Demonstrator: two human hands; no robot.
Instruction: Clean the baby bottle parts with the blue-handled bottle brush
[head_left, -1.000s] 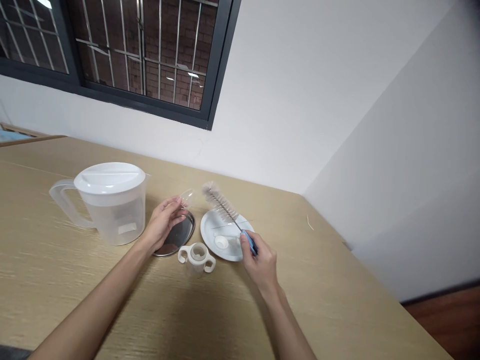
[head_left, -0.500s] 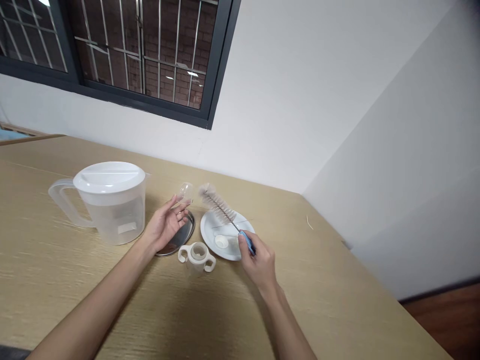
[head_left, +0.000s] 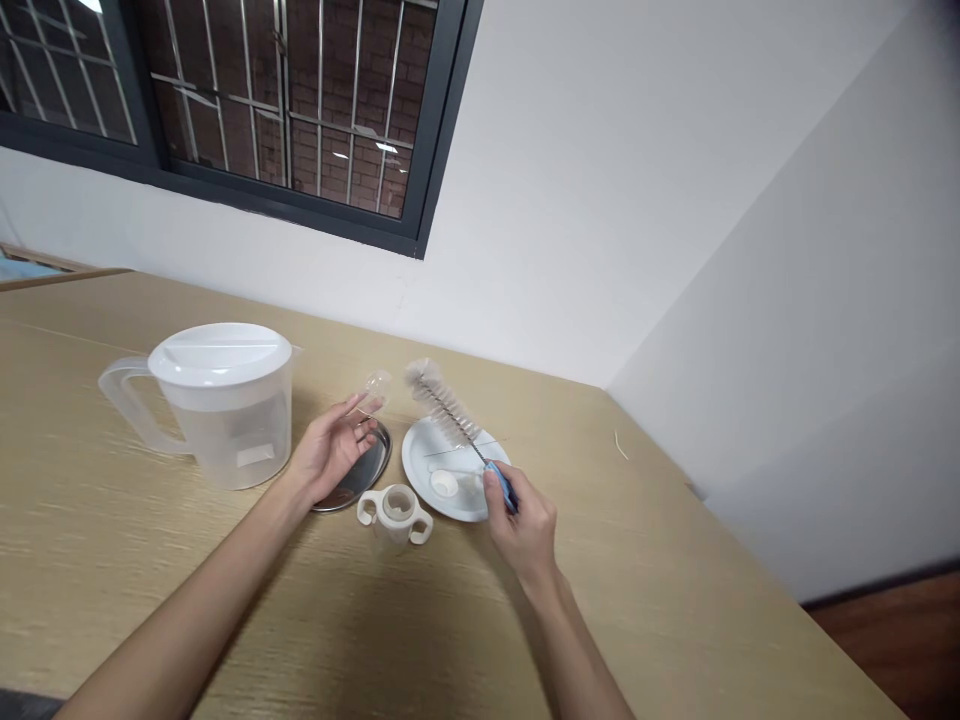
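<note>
My right hand (head_left: 525,520) is closed round the blue handle of a bottle brush (head_left: 442,405), its pale bristles pointing up and left above the plate. Between the thumb and fingers of my left hand (head_left: 334,450) is a clear dome-shaped bottle cap (head_left: 376,386), held over the metal tray (head_left: 381,455). A baby bottle (head_left: 395,512) with two white handles stands upright and uncapped, nearer to me, between my hands. On the white plate (head_left: 420,480) lie a small white round part (head_left: 444,484) and a thin wire-like piece, partly hidden by the brush.
A lidded, translucent pitcher (head_left: 232,420) stands to the left, its handle facing left. A thin pale strip (head_left: 621,445) lies on the wooden table (head_left: 675,600) to the right. Behind the table rises a white wall (head_left: 540,250) with a barred window (head_left: 285,100).
My left hand has turned palm-up, rolling the clear cap from tilted to dome-up and then tipping it again. The brush dipped slightly left and came back. Bottle, plate and pitcher stay put.
</note>
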